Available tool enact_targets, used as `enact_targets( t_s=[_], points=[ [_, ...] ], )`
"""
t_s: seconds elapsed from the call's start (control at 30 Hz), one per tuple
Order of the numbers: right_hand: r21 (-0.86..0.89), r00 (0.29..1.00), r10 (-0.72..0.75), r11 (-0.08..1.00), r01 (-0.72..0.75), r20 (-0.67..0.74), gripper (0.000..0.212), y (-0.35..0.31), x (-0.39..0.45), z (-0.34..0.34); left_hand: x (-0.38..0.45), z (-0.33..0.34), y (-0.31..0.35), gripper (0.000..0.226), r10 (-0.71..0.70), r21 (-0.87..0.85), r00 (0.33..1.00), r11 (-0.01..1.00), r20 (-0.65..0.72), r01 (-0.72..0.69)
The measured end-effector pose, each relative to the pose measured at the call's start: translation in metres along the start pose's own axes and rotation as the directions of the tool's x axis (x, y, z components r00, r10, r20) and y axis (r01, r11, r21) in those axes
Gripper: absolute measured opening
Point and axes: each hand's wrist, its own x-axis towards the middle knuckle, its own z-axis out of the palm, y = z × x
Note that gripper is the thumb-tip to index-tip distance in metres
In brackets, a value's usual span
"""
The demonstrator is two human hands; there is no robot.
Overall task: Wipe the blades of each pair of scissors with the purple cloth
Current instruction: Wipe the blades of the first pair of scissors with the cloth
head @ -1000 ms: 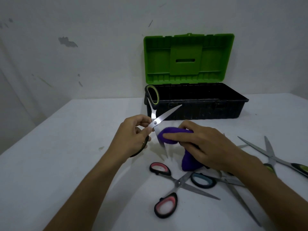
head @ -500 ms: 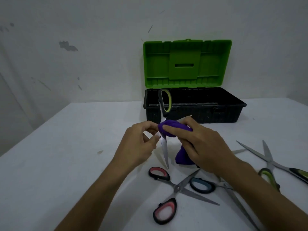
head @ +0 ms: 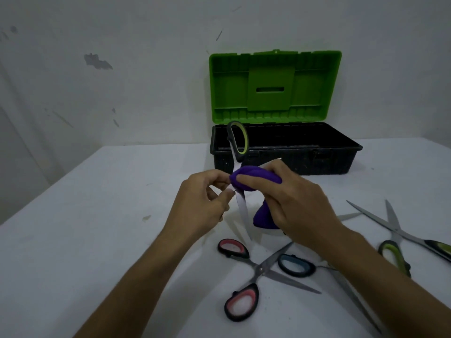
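Observation:
Above the white table I hold a pair of green-handled scissors (head: 240, 181) upright, one green loop at the top and one blade pointing down. My left hand (head: 202, 206) pinches them near the pivot. My right hand (head: 292, 203) grips the purple cloth (head: 253, 178), bunched over the other blade by the pivot; the cloth's tail hangs down below the hand. On the table lie pink-handled scissors (head: 253, 272), open, blue-handled scissors (head: 296, 265) partly under my right forearm, and another green-handled pair (head: 400, 242) at the right.
A black toolbox (head: 288, 154) with its green lid (head: 274, 86) raised stands at the back of the table (head: 85, 240), against a white wall. The table's left edge runs diagonally at the left.
The held scissors turned from tilted to upright, the green loop now on top. My right hand moved the cloth up from the lower blade onto the pivot and other blade.

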Motion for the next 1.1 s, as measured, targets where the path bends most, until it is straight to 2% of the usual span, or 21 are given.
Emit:
enact_targets(
  t_s=[0.2, 0.27, 0.33, 0.47, 0.63, 0.77, 0.87, 1.0, 1.1],
  points=[
    [-0.009, 0.999, -0.026, 1.000, 0.026, 0.025, 0.050, -0.001, -0.004, 0.005, -0.002, 0.004, -0.003, 0.018, 0.005, 0.040, 1.000, 0.999, 0.010, -0.005],
    [-0.030, 0.997, 0.058, 0.998, -0.059, -0.043, 0.053, 0.004, -0.001, 0.002, -0.002, 0.004, -0.004, 0.019, -0.003, 0.047, 1.000, 0.999, -0.004, 0.003],
    [-0.030, 0.988, 0.116, 0.992, -0.119, -0.100, 0.047, 0.009, 0.000, -0.005, -0.001, 0.004, -0.004, 0.016, 0.008, 0.044, 1.000, 0.999, -0.015, -0.007],
    [-0.026, 0.997, -0.040, 0.999, 0.039, -0.065, 0.050, 0.000, -0.007, 0.002, -0.002, 0.006, -0.001, 0.017, 0.052, 0.055, 0.999, 0.997, 0.008, -0.052],
    [-0.009, 0.988, 0.120, 0.993, -0.122, -0.100, 0.045, 0.009, 0.002, 0.000, 0.000, -0.001, -0.005, 0.015, 0.032, 0.019, 0.999, 0.999, -0.008, -0.032],
    [-0.004, 0.999, 0.011, 1.000, -0.011, -0.046, 0.045, 0.006, -0.004, 0.005, -0.001, 0.005, -0.002, 0.019, 0.061, 0.059, 0.998, 0.996, 0.024, -0.063],
    [0.008, 0.992, 0.089, 0.996, -0.089, -0.088, 0.042, 0.008, 0.000, 0.003, 0.000, 0.005, -0.005, 0.019, 0.062, 0.074, 0.998, 0.995, 0.005, -0.062],
    [0.048, 0.998, 0.031, 0.998, -0.029, -0.049, 0.044, 0.010, -0.002, 0.003, -0.001, 0.006, -0.005, 0.017, 0.079, 0.100, 0.997, 0.992, 0.009, -0.079],
    [0.083, 0.996, 0.069, 0.994, -0.065, -0.050, 0.045, 0.011, -0.003, 0.002, -0.002, 0.008, -0.004, 0.016, 0.094, 0.086, 0.996, 0.992, 0.000, -0.094]
  ],
)
